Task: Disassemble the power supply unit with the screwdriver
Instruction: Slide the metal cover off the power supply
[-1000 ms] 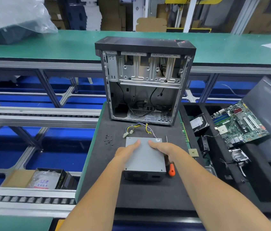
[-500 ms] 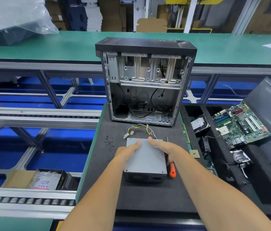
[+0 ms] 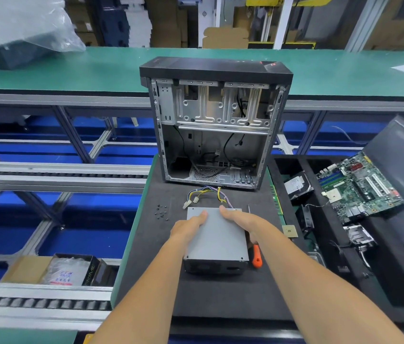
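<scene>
Your power supply point(image 3: 217, 238) lies flat on the dark mat point(image 3: 221, 294), near you, in front of the open computer case point(image 3: 216, 125). Your left hand point(image 3: 188, 225) rests on its left edge, fingers stretched toward the far side, and your right hand point(image 3: 243, 219) lies on its far right part, also with fingers extended; both hands are flat and hold the box between them. The bundle of wires point(image 3: 208, 194) goes out from the far side. The screwdriver point(image 3: 255, 254) with the orange handle lies just to the right of the box, partly under your right wrist. Small screws point(image 3: 161, 212) are to the left, apart.
</scene>
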Demonstrator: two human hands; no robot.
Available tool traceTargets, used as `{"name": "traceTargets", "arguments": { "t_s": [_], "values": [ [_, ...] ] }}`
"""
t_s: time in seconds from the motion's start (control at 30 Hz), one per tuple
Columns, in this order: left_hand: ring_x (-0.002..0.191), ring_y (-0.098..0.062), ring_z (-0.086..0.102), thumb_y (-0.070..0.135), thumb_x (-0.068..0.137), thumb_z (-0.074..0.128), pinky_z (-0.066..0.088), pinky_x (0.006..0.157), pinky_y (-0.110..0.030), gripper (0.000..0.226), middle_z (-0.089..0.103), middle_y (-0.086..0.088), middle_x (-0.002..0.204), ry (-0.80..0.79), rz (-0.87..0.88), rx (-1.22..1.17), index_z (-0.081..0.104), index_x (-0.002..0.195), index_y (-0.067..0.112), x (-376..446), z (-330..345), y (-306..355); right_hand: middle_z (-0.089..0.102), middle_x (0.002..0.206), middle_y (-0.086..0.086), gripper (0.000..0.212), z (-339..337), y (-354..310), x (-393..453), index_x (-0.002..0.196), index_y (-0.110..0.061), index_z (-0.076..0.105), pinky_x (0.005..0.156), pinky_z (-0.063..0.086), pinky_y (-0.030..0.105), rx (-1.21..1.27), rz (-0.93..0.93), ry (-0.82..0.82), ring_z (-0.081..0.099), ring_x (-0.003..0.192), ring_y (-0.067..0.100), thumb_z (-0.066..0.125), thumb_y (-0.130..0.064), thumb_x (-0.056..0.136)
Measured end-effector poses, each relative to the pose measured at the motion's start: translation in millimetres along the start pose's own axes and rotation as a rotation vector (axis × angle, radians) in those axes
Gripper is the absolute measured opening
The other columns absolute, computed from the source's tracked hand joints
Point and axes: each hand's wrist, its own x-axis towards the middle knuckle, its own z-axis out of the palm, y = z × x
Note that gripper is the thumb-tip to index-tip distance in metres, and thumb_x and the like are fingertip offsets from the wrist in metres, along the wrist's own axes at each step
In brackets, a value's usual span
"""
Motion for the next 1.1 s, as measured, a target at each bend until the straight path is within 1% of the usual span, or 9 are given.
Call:
{"name": "traceTargets", "arguments": {
  "t_s": [0.1, 0.17, 0.37, 0.47, 0.57, 0.7, 0.9, 1.03, 1.1],
  "values": [
    [0.099, -0.026, 0.063, 0.066, 0.069, 0.065, 0.05, 0.095, -0.042, 0.07, 0.062, -0.004, 0.116, 0.001, 0.002, 0.025, 0.058, 0.116, 0.016, -0.8, 1.8, -0.9, 0.07, 0.107, 0.008, 0.065, -1.2, 2.2, -0.2, 0.117, -0.015, 0.061, 0.089, 0.051, 0.044, 0.02, 0.003, 0.015, 0.068, 0.095, 0.027, 0.063, -0.068, 0.079],
    [0.101, -0.027, 0.063, 0.068, 0.069, 0.064, 0.05, 0.095, -0.043, 0.072, 0.062, -0.005, 0.118, -0.022, -0.008, 0.018, 0.058, 0.118, 0.016, -2.8, 1.3, -0.6, 0.07, 0.107, 0.007, 0.065, -1.3, 3.2, -1.0, 0.118, -0.015, 0.061, 0.086, 0.051, 0.041, 0.026, 0.008, 0.013, 0.068, 0.094, 0.027, 0.062, -0.068, 0.08],
    [0.101, -0.028, 0.065, 0.068, 0.07, 0.065, 0.051, 0.094, -0.043, 0.076, 0.063, -0.007, 0.119, -0.07, -0.02, -0.015, 0.057, 0.122, 0.013, -4.4, -1.8, -0.6, 0.069, 0.113, 0.008, 0.065, 0.3, 5.2, -1.1, 0.12, -0.015, 0.06, 0.097, 0.049, 0.043, 0.035, -0.004, 0.027, 0.067, 0.101, 0.027, 0.06, -0.068, 0.082],
    [0.1, -0.028, 0.065, 0.066, 0.075, 0.064, 0.051, 0.095, -0.043, 0.071, 0.064, -0.007, 0.116, -0.091, -0.014, -0.011, 0.057, 0.123, 0.014, -4.3, -2.7, 1.2, 0.069, 0.113, 0.007, 0.065, 0.8, 4.8, -1.6, 0.118, -0.015, 0.062, 0.098, 0.048, 0.04, 0.02, -0.009, 0.025, 0.066, 0.101, 0.025, 0.058, -0.069, 0.082],
    [0.104, -0.029, 0.064, 0.064, 0.079, 0.061, 0.049, 0.097, -0.044, 0.071, 0.063, -0.008, 0.119, -0.103, -0.012, -0.014, 0.054, 0.127, 0.012, -2.2, -3.4, 3.3, 0.071, 0.105, 0.006, 0.06, 0.6, 5.7, -1.8, 0.11, -0.016, 0.064, 0.094, 0.05, 0.039, 0.039, -0.01, 0.016, 0.069, 0.093, 0.023, 0.059, -0.068, 0.082],
    [0.11, -0.031, 0.06, 0.066, 0.078, 0.06, 0.047, 0.099, -0.044, 0.078, 0.058, -0.009, 0.126, -0.074, -0.027, -0.019, 0.049, 0.132, 0.011, -1.3, -1.8, 4.3, 0.07, 0.113, 0.006, 0.06, 0.4, 6.8, -1.2, 0.115, -0.017, 0.063, 0.101, 0.047, 0.042, 0.046, -0.019, 0.031, 0.067, 0.101, 0.025, 0.061, -0.066, 0.082],
    [0.113, -0.03, 0.059, 0.07, 0.073, 0.061, 0.046, 0.1, -0.044, 0.086, 0.055, -0.008, 0.131, -0.091, -0.041, -0.014, 0.046, 0.136, 0.012, -0.3, -1.4, 6.7, 0.067, 0.118, 0.007, 0.063, -1.6, 2.5, -3.3, 0.117, -0.017, 0.062, 0.105, 0.043, 0.047, 0.04, 0.006, -0.031, 0.065, 0.109, 0.028, 0.059, -0.069, 0.081],
    [0.118, -0.031, 0.055, 0.069, 0.074, 0.061, 0.044, 0.102, -0.045, 0.087, 0.052, -0.007, 0.135, -0.027, -0.03, 0.026, 0.045, 0.137, 0.012, 2.0, 0.8, 7.0, 0.07, 0.111, 0.006, 0.056, -4.4, 2.2, -3.4, 0.106, -0.017, 0.064, 0.103, 0.045, 0.046, 0.072, 0.003, -0.025, 0.066, 0.104, 0.026, 0.059, -0.068, 0.083],
    [0.119, -0.031, 0.054, 0.069, 0.072, 0.062, 0.043, 0.103, -0.045, 0.088, 0.051, -0.007, 0.135, -0.024, -0.025, 0.023, 0.044, 0.137, 0.012, 2.1, 0.7, 7.1, 0.07, 0.109, 0.004, 0.051, -5.1, 2.8, -2.1, 0.101, -0.019, 0.065, 0.106, 0.042, 0.045, 0.079, -0.01, -0.034, 0.065, 0.106, 0.024, 0.058, -0.066, 0.084]
  ]
}}
